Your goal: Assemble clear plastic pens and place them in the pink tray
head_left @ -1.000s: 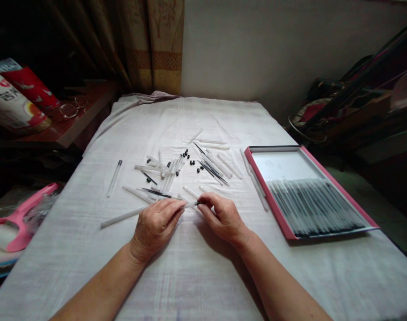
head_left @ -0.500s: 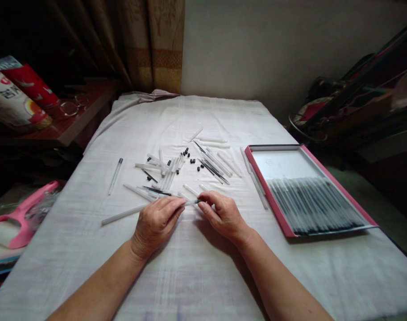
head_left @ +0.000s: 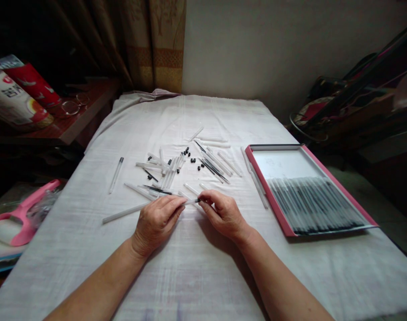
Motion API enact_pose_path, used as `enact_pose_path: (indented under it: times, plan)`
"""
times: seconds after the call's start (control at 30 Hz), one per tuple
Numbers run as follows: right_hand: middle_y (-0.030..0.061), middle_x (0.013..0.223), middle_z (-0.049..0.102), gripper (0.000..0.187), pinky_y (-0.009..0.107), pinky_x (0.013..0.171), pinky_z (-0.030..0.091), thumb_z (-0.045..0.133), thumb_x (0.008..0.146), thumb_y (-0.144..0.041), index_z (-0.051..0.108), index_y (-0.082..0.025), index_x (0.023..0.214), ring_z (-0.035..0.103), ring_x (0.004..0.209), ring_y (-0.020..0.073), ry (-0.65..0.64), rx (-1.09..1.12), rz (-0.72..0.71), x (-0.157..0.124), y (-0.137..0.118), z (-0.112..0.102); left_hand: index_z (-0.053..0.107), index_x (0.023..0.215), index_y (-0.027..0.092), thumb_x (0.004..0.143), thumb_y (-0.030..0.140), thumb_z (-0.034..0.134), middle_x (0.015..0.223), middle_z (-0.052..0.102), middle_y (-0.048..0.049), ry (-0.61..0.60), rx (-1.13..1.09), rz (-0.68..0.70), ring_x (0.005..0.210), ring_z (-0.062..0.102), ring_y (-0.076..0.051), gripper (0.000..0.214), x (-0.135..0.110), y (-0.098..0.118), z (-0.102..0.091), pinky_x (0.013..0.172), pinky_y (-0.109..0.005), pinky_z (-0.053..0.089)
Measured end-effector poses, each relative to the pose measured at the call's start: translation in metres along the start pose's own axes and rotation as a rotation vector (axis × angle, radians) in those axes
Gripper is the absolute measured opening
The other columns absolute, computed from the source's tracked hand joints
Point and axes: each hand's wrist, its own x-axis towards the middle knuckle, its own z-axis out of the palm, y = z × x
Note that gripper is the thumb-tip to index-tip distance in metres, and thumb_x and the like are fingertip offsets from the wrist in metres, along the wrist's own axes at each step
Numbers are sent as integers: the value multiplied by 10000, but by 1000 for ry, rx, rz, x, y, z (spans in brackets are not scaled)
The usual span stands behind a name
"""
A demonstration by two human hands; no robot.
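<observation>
A clear pen barrel (head_left: 190, 202) lies level between my hands, low over the cloth. My left hand (head_left: 159, 218) is closed round it, hiding most of its length. At its other end my right hand (head_left: 222, 214) pinches a small black pen plug (head_left: 198, 200), partly covered by the fingertips; whether it is seated in the barrel I cannot tell. Just beyond my hands lie loose clear barrels (head_left: 170, 176), dark ink refills (head_left: 215, 169) and several black plugs (head_left: 193, 160). One long clear tube (head_left: 123, 214) sticks out to the left of my left hand.
On the right stands a pink-edged box (head_left: 282, 209) with a row of pens (head_left: 313, 205) in its near half. A single dark-tipped pen (head_left: 115, 175) lies apart at left. A pink tape dispenser (head_left: 22, 214) sits by the left edge; glasses (head_left: 70, 107) rest on a side table.
The view has shifted very slightly. Both hands keep the same grip on the barrel and the black plug, almost without moving.
</observation>
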Motion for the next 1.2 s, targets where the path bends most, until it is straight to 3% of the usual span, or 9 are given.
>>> enact_pose_path:
  times: [0.23,0.4,0.5,0.63,0.7,0.8,0.97,1.07,1.2]
  plan:
    - [20,760,680,101,237,638,462,516,911,-226,612,-200,933,614,665,133,-11,-30,58,0,-1,3,641,1102,196,917,185,560,976,735,-67,-7,-8,4,872,693,-178,202,0,0,0,778,-282,556]
    - [59,857,727,161,258,688,501,536,917,-232,648,-184,1021,665,737,156,-28,-14,-20,1,-4,4,630,1099,204,907,177,579,976,727,-59,19,33,25,884,677,-183,200,1,0,-2,785,-297,533]
    - [65,853,736,148,272,715,517,544,911,-233,681,-194,949,682,770,170,69,-15,11,2,-1,3,614,1136,214,893,192,602,1031,708,-72,81,118,4,948,655,-217,244,4,-1,-6,856,-367,499]
    - [46,757,717,166,259,627,524,543,907,-278,682,-188,909,663,663,154,300,76,228,3,7,0,612,1166,204,879,218,624,1077,680,-102,218,136,-107,1015,630,-243,287,6,-4,-9,910,-403,479]
    - [34,712,699,191,250,584,518,531,917,-303,679,-183,904,648,617,145,348,143,279,2,7,0,636,1135,203,896,229,599,1029,697,-86,210,5,-181,966,649,-216,243,5,-5,-7,879,-360,504]
    - [34,707,697,191,248,571,513,533,915,-300,684,-184,908,642,608,142,299,169,227,1,3,3,693,1009,193,917,310,567,946,727,-70,146,-278,-366,847,677,-183,195,4,-4,-2,773,-296,541]
    - [51,775,726,158,259,637,525,554,904,-258,698,-196,914,658,663,149,147,93,54,0,-7,11,687,1056,161,844,524,612,936,733,-94,156,-753,-778,655,664,-157,427,8,0,0,465,-219,472]
    - [59,806,733,151,273,684,526,557,906,-259,698,-207,929,668,710,160,83,17,9,-1,-7,15,664,1028,154,802,577,635,997,727,-116,197,-954,-866,728,692,-179,480,10,1,0,477,-213,485]
    - [53,797,724,140,264,675,509,562,904,-257,687,-208,941,657,698,157,16,-64,1,-2,-5,18,617,984,167,788,600,635,932,730,-93,205,-1047,-918,790,698,-198,475,11,-1,3,566,-256,545]
